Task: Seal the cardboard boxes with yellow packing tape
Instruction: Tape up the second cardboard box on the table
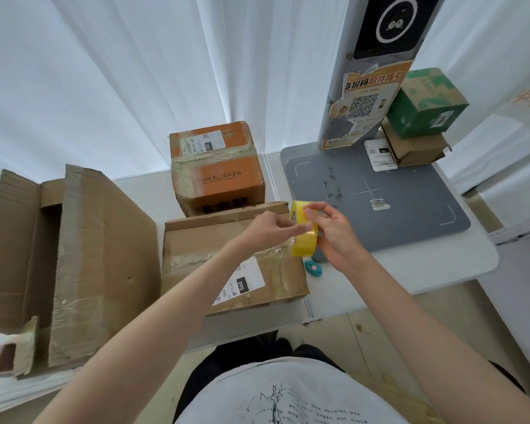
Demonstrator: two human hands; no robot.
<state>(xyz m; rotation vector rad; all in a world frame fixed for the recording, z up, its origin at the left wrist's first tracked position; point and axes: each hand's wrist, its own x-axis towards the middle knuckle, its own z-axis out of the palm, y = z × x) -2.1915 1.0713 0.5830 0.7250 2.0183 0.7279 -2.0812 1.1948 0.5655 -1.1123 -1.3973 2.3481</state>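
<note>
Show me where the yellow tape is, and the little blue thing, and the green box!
yellow tape (302,244): head view, on the roll's outer yellow band.
little blue thing (312,268): head view, on its top, by the pink spot.
green box (423,105): head view, on its green front side.

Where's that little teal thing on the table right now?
The small teal object lies on the white table, just right of the nearest cardboard box and below the yellow tape roll.
</note>
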